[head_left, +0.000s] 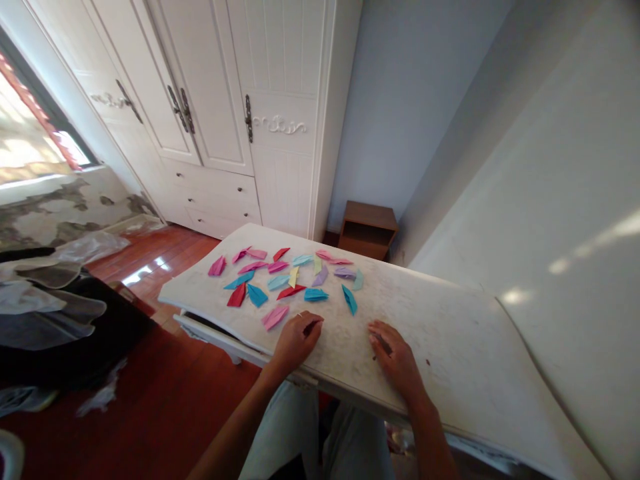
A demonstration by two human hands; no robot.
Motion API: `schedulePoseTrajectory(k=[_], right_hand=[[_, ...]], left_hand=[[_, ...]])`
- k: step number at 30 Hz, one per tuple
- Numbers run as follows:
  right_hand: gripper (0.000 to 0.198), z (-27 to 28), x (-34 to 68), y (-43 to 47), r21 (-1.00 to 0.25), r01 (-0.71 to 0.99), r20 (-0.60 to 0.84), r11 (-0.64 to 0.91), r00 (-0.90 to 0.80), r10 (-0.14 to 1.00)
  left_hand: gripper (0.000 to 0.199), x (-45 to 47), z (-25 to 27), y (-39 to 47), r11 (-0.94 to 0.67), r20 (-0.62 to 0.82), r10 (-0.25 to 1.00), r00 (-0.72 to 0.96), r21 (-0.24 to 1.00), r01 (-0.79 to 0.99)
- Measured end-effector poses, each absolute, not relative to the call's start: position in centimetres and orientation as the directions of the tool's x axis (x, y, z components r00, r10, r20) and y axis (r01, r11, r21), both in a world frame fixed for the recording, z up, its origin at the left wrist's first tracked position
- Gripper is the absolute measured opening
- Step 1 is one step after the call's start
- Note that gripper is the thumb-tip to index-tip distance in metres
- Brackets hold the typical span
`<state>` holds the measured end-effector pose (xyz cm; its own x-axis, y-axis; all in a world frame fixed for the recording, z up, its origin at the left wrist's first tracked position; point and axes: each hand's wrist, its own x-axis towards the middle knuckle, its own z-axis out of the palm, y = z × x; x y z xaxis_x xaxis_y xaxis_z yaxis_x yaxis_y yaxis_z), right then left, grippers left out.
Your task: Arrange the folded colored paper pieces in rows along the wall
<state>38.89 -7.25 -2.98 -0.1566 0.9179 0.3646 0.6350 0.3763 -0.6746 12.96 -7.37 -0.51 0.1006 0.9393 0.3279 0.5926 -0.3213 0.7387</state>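
On the worn white tabletop (450, 347), the left hand (296, 341) and right hand (395, 360) rest palm-down, loosely open, holding nothing. Just beyond the left fingertips lies a pink folded paper piece (275, 316), with many coloured folded paper pieces (290, 275) scattered past it. A careless sweep could probably knock these light pieces off the near edge.

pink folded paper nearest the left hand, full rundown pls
The pink folded paper is a small flat piece folded to an elongated pointed shape, with visible lengthwise creases. It lies flat on the white table, angled diagonally, at the near edge of the scattered coloured pieces. The left hand rests just beside it; whether they touch is unclear. No other piece overlaps it.
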Motion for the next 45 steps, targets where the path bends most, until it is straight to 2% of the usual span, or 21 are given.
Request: schedulePoseTrajectory(k=[12, 16, 20, 24, 34, 45], right_hand=[[0.027, -0.7, 38.6, -9.3, -0.796, 0.523, 0.336, 0.305, -0.037, 0.941], [0.029, -0.5, 39.7, -10.1, -0.839, 0.495, 0.282, 0.228, 0.036, 0.959], [0.032, -0.4, 41.0, -10.7, -0.913, 0.383, 0.212, 0.143, 0.144, 0.966], [0.035, -0.5, 41.4, -10.9, -0.949, 0.295, 0.173, 0.115, 0.177, 0.969], [0.036, -0.4, 40.8, -11.1, -0.891, 0.434, 0.208, 0.132, 0.13, 0.969], [0.037, -0.7, 40.9, -11.1, -0.878, 0.467, 0.184, 0.103, 0.13, 0.974]], left_hand=[[0.023, 13.1, -0.4, -7.3, -0.317, 0.356, 0.932, 0.067, 0.711, 0.627], [0.027, 13.0, -0.5, -7.0, -0.317, 0.36, 0.931, 0.057, 0.722, 0.616], [0.028, 12.9, -0.4, -6.9, -0.311, 0.361, 0.931, 0.047, 0.722, 0.618], [0.027, 12.9, -0.3, -7.0, -0.332, 0.37, 0.926, 0.072, 0.71, 0.621], [0.024, 13.0, -0.6, -7.1, -0.355, 0.378, 0.92, 0.104, 0.691, 0.63], [0.021, 13.0, -0.5, -7.4, -0.362, 0.367, 0.922, 0.125, 0.698, 0.618]])
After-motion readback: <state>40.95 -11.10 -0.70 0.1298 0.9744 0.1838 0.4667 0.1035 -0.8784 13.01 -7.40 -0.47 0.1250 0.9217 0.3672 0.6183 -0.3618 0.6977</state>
